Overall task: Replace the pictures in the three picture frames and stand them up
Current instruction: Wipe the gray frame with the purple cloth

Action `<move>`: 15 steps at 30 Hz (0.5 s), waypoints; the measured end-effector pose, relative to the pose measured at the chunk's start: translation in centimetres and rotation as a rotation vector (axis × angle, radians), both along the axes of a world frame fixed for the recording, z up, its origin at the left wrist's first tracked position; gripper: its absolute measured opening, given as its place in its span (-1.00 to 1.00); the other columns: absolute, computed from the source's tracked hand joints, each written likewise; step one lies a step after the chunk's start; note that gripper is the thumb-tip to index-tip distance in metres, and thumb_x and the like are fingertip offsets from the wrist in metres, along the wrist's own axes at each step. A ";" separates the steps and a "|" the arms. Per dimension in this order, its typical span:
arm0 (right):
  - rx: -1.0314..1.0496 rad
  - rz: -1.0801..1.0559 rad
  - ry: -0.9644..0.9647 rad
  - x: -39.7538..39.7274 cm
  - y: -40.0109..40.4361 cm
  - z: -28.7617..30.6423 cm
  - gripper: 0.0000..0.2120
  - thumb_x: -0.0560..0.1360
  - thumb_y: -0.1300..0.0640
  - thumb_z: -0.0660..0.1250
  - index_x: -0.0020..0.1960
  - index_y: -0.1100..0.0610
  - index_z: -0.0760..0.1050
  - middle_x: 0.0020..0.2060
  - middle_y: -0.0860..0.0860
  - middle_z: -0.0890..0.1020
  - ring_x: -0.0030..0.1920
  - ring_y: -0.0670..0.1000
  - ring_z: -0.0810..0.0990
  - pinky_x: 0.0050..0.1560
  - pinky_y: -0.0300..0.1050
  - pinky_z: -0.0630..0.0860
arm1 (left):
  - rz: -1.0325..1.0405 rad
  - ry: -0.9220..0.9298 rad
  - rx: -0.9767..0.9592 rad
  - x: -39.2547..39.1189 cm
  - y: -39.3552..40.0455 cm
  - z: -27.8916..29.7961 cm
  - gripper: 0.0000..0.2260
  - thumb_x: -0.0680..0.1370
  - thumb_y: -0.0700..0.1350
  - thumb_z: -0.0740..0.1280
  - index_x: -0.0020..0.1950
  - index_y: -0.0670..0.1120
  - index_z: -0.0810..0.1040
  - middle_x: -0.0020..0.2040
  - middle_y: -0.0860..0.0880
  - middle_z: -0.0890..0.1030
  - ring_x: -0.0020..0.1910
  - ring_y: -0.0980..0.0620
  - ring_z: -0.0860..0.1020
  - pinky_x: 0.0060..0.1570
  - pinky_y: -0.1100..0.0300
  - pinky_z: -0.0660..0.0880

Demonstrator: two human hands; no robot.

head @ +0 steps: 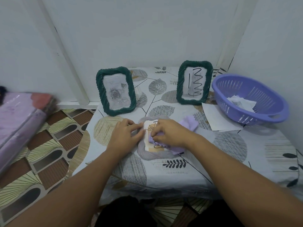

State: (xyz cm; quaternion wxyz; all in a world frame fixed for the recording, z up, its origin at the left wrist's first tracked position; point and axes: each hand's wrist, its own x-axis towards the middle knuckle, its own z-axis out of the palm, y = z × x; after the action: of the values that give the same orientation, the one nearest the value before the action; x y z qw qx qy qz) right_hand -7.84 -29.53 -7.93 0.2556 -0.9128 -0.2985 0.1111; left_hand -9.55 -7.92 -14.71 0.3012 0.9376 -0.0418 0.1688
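Patterned tablecloth (229, 161) under us, our left hand (126, 136) presses flat on the grey frame (147, 154) while our right hand (170, 132) pinches the purple cloth (188, 124); we should wipe lightly, keeping the frame steady.

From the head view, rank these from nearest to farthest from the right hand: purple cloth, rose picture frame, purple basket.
Measured from the right hand:
1. Purple cloth, gripped in it.
2. Rose picture frame, standing back left.
3. Purple basket, far right.

A corner of a room with pale walls.
A table (229, 161) with leaf-print cloth stands centre-right; a brown patterned floor (49, 145) lies lower left.
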 end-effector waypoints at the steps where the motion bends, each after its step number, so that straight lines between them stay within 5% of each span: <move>1: -0.011 0.024 0.044 0.0 -0.2 0.3 -0.89 0.51 0.12 0.42 -0.07 -0.02 0.72 -0.14 -0.10 0.53 -0.08 -0.02 0.57 -0.04 -0.08 0.54 | 0.000 0.003 0.003 0.0 0.0 0.0 -0.53 0.47 0.33 0.22 0.21 0.15 0.70 -0.02 0.11 0.47 0.03 -0.03 0.45 0.11 0.01 0.44; 8: -0.023 -0.037 -0.093 0.2 0.3 -0.2 -0.87 0.52 0.07 0.40 -0.01 -0.06 0.72 -0.14 -0.09 0.46 -0.05 -0.05 0.47 0.05 -0.02 0.48 | 0.001 0.006 0.008 -0.1 0.0 0.1 -0.52 0.48 0.34 0.22 0.22 0.15 0.69 -0.01 0.11 0.47 0.04 -0.02 0.43 0.09 0.02 0.43; 12: -0.029 0.041 0.047 0.1 -0.7 0.6 -0.89 0.52 0.10 0.43 -0.02 -0.02 0.73 -0.14 -0.16 0.50 -0.06 -0.10 0.51 -0.05 -0.27 0.44 | 0.002 0.019 0.003 -0.1 -0.1 0.2 -0.53 0.47 0.34 0.22 0.21 0.14 0.69 -0.01 0.11 0.47 0.04 -0.03 0.44 0.11 0.00 0.44; 15: -0.005 -0.011 -0.075 0.1 -0.1 -0.1 -0.88 0.52 0.07 0.41 -0.03 -0.04 0.73 -0.12 -0.09 0.53 -0.03 -0.04 0.51 0.04 -0.04 0.49 | 0.003 0.014 0.007 -0.1 -0.1 0.2 -0.53 0.47 0.33 0.22 0.21 0.15 0.69 -0.02 0.11 0.47 0.03 -0.03 0.44 0.11 -0.01 0.44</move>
State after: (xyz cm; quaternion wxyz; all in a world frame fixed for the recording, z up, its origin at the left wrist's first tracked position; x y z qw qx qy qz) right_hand -7.76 -29.65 -8.08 0.2425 -0.9187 -0.3024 0.0762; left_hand -9.69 -7.99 -14.56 0.2981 0.9398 -0.0390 0.1627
